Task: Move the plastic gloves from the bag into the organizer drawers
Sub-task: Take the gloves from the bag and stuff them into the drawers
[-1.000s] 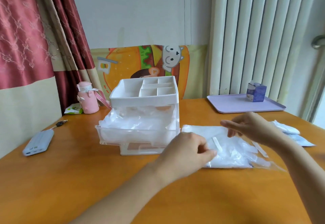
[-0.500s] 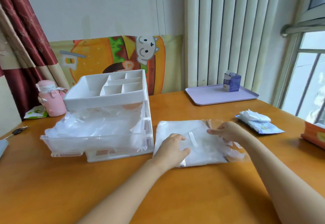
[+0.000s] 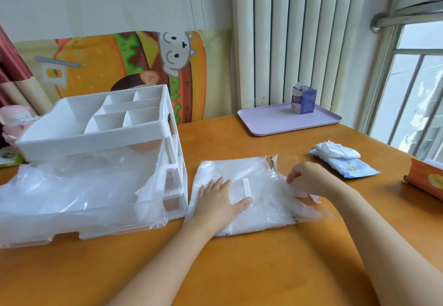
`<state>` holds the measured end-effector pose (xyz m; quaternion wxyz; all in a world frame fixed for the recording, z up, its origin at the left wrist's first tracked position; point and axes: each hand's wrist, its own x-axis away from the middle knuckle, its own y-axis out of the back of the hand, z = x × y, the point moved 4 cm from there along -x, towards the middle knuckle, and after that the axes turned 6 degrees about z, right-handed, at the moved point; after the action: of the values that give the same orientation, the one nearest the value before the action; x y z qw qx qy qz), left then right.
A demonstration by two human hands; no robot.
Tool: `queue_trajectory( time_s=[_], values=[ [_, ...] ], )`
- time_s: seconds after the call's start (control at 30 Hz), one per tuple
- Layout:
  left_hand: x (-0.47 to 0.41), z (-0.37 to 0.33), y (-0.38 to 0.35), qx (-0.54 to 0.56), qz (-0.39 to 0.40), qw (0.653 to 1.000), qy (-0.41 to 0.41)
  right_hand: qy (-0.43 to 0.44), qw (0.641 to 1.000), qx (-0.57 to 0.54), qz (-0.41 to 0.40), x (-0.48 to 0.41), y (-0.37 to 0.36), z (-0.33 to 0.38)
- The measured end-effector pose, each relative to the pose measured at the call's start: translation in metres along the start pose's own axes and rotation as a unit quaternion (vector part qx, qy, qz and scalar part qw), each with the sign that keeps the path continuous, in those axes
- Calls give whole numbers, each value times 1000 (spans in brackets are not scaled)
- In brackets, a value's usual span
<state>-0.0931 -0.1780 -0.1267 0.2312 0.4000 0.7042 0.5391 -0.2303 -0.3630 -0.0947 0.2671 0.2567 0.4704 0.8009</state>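
The translucent plastic gloves (image 3: 266, 200) are being kept in the clear flat bag (image 3: 239, 227) on the orange desk (image 3: 239, 269). The bag is being pinned by the flat, straight-fingered left hand (image 3: 220, 199), seemingly so its mouth can be worked by the pinching right hand (image 3: 309, 178).

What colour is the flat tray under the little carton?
Pale lilac; the flat plastic tray shows best in the head view.

small blue carton (image 3: 304, 100) on lilac tray (image 3: 271, 123), wipes pack (image 3: 350, 167) nearby
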Motion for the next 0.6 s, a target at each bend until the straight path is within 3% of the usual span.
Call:
queue_trajectory(
  time_s=[0.17, 0.47, 0.6],
  values=[
    [0, 5, -5, 6, -6, 1000, -3, 41, 998, -18, 36, 5, 1, -10],
    [4, 5, -5, 7, -7, 1000, 3, 82, 975, -97, -181, 24, 30, -3],
    [5, 6, -3, 14, 0, 1000, 6, 94, 954, -185, -218, 31, 36, -3]
  ],
)
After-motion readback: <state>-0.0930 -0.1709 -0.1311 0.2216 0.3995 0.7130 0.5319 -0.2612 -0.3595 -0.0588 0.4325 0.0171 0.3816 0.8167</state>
